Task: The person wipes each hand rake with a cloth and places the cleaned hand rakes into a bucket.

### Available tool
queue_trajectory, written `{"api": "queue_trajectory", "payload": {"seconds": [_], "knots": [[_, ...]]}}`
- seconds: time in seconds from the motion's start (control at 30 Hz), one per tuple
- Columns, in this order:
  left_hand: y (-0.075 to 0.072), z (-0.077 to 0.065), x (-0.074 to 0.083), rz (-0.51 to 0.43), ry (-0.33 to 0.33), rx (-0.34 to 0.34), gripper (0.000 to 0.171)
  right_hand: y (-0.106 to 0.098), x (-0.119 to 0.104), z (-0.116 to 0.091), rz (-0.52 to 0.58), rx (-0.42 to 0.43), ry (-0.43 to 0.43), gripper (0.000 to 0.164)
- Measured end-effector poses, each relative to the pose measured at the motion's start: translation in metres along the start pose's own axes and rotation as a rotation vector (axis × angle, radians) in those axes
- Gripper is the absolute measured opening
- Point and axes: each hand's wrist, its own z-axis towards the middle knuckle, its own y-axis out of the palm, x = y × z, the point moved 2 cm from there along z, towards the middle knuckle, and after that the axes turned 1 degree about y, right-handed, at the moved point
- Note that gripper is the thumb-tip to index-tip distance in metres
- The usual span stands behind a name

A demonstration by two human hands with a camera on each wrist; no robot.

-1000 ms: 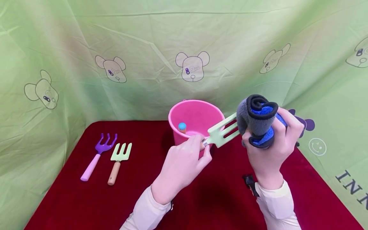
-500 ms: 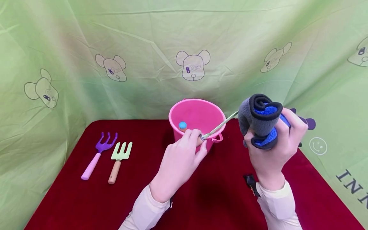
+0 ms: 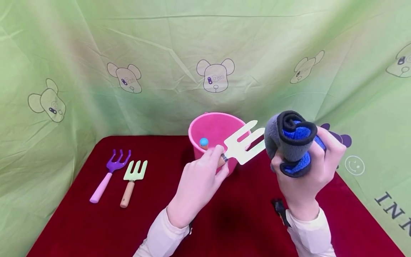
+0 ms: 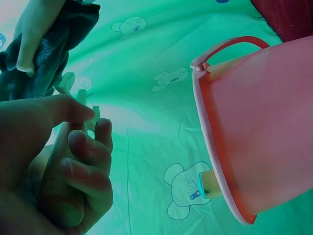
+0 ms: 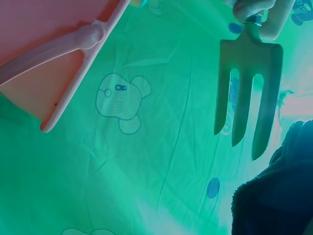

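Note:
My left hand (image 3: pixel 200 180) grips a hand fork (image 3: pixel 241 147) by its wooden handle, close to the metal collar. Its pale green, three-tined head points up and right, its broad face turned to the head camera. My right hand (image 3: pixel 309 175) holds a bunched, rolled cloth (image 3: pixel 290 142), grey outside, blue inside, with black edging. In the head view the tine tips reach the cloth's left side; the right wrist view shows the tines (image 5: pixel 239 107) apart from the cloth (image 5: pixel 279 191). Both hands are raised above the table. Most of the handle is hidden in my left fist.
A pink bucket (image 3: pixel 196 135) stands behind my left hand, with a blue-ended handle (image 3: pixel 203 142) leaning inside. To the left lie a purple rake (image 3: pixel 110 175) and another green fork (image 3: pixel 131 182) on the dark red table (image 3: pixel 96 228). A green printed curtain (image 3: pixel 167 100) surrounds the table.
The fork turned edge-on half a second ago and now shows its broad face again. My right hand and the cloth have shifted slightly right and down.

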Motion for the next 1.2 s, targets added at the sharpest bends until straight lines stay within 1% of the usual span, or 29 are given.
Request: {"api": "queue_trajectory", "payload": {"seconds": [0.1,0.2,0.27,0.37,0.5,0.6,0.7,0.77,0.83,0.9,1.0,1.07,1.2], "knots": [[0.001,0.000,0.000,-0.011,-0.003,0.000,0.016,0.001,-0.006,-0.001,0.026,0.011,-0.016,0.082],[0.002,-0.001,-0.001,-0.024,-0.010,-0.003,0.016,0.003,-0.012,-0.003,0.077,0.015,-0.036,0.080],[0.002,-0.001,-0.001,-0.028,-0.015,-0.007,0.017,0.004,-0.015,-0.005,0.102,-0.012,-0.051,0.076],[0.003,-0.001,-0.002,-0.036,-0.028,-0.014,0.017,0.001,-0.016,-0.009,0.113,-0.075,-0.078,0.070],[0.003,-0.002,-0.002,-0.027,-0.064,-0.019,0.017,0.000,-0.015,-0.015,0.119,-0.175,-0.123,0.055],[0.002,-0.002,-0.001,0.000,-0.081,0.000,0.018,0.000,-0.016,-0.019,0.138,-0.257,-0.160,0.045],[0.001,-0.002,0.000,0.011,-0.079,0.023,0.018,0.002,-0.019,-0.022,0.154,-0.341,-0.195,0.038],[0.000,-0.002,0.000,-0.006,-0.080,0.025,0.021,0.003,-0.022,-0.025,0.160,-0.389,-0.214,0.037],[0.000,-0.003,0.000,-0.027,-0.081,0.011,0.023,0.005,-0.025,-0.027,0.159,-0.431,-0.234,0.037],[-0.001,-0.003,-0.001,-0.051,-0.088,-0.007,0.020,0.005,-0.026,-0.028,0.158,-0.463,-0.250,0.037],[-0.001,-0.004,-0.001,-0.061,-0.094,-0.022,0.018,0.006,-0.027,-0.031,0.149,-0.503,-0.266,0.038],[-0.001,-0.005,-0.002,-0.074,-0.090,-0.017,0.018,0.006,-0.025,-0.033,0.136,-0.532,-0.267,0.039],[0.000,-0.004,-0.001,-0.092,-0.068,0.015,0.021,0.007,-0.021,-0.036,0.102,-0.574,-0.261,0.043]]}}
